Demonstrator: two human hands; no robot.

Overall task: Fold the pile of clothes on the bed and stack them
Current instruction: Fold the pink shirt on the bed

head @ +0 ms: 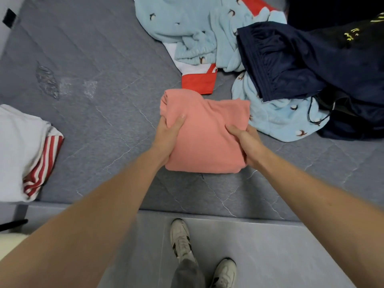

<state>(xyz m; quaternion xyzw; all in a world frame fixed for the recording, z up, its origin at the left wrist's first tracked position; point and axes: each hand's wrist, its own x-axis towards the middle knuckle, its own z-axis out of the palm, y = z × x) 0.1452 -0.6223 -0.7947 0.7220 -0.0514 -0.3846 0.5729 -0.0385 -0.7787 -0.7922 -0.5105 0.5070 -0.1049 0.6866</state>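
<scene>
Down at the bottom edge, two pale sneakers (207, 254) with dark side marks stand on a grey floor (270, 256), a grey trouser leg (188, 274) dropping over the one nearer the middle. Far left, a thin black object (13, 224) pokes in just below the mattress line, too small to identify, with a cream-coloured patch (10, 242) right under it. Up in the top-left corner, a small black tab (9, 17) sits at the boundary against a pale wall (4, 28).
</scene>
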